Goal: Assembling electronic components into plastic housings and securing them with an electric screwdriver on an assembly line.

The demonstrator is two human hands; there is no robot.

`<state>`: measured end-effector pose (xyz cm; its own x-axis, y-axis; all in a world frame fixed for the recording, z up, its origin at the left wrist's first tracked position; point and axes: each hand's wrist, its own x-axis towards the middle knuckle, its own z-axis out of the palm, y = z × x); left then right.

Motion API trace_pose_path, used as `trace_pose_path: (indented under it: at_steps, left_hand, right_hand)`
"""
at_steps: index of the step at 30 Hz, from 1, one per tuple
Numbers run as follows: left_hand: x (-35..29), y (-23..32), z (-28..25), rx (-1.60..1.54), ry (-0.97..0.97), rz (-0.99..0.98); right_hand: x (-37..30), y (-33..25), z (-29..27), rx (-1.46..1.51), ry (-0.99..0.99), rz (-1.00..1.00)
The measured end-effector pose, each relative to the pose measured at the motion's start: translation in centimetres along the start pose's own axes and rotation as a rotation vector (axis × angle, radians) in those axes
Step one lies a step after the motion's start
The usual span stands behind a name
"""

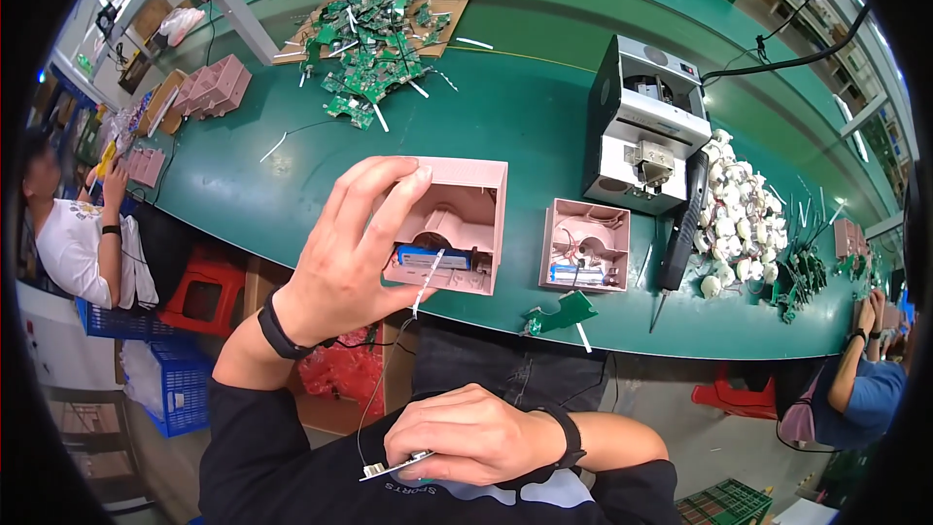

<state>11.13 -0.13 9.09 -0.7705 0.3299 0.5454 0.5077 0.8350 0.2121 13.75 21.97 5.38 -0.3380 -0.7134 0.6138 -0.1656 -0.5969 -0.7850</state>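
My left hand (342,251) grips a pink plastic housing (468,173) by its left side, tilting its open face toward me. Inside it lies a blue cylindrical battery (420,258). A thin wire with a white tag (426,284) hangs from the housing toward my right hand. Closer to my body, my right hand (481,431) pinches a small circuit board (397,468), seen nearly edge-on and partly hidden by the fingers. To the right on the table sits a second pink housing (550,245) with a blue battery (575,274), and a green circuit board (562,315) lies in front of it.
Green circuit boards (374,49) are heaped at the back on cardboard. A screw-feeding machine (671,122), a black electric screwdriver (683,228) and piled white round parts (743,214) are right. Pink housings (212,87) stand far left. People sit at both sides.
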Motion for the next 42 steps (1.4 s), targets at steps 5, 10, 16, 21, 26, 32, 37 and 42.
trace_pose_path:
  at_steps: [5, 10, 16, 21, 26, 32, 37, 42]
  left_hand:
    - [0.2, 0.9, -0.5, -0.024, -0.006, 0.015]
    - [0.2, 1.4, -0.7, -0.034, -0.009, 0.024]
    - [0.0, 1.5, -0.8, -0.04, 0.005, 0.04]
    - [-0.2, 1.3, -0.8, -0.159, 0.057, -0.021]
    - [0.0, 1.4, -1.7, -0.052, 0.013, -0.051]
    - [-0.1, 1.3, -1.5, -0.067, 0.057, -0.081]
    - [0.5, 1.7, -2.6, 0.056, -0.019, -0.019]
    - [0.6, 2.0, -3.1, 0.094, 0.05, 0.03]
  right_hand:
    - [-0.2, -0.2, -0.1, 0.001, 0.011, -0.008]
    - [-0.4, -0.2, -0.3, 0.01, 0.026, 0.007]
    - [-0.3, -0.7, -1.7, 0.012, 0.059, 0.043]
    - [-0.5, -1.2, -2.4, -0.115, 0.178, 0.172]
    - [-0.9, -0.9, -2.1, -0.278, 0.371, 0.343]
    - [-1.0, -0.3, -2.1, -0.263, 0.389, 0.39]
    - [-0.6, -0.1, -2.2, -0.268, 0.432, 0.397]
    - [-0.5, 0.5, -2.1, -0.443, 0.392, 0.233]
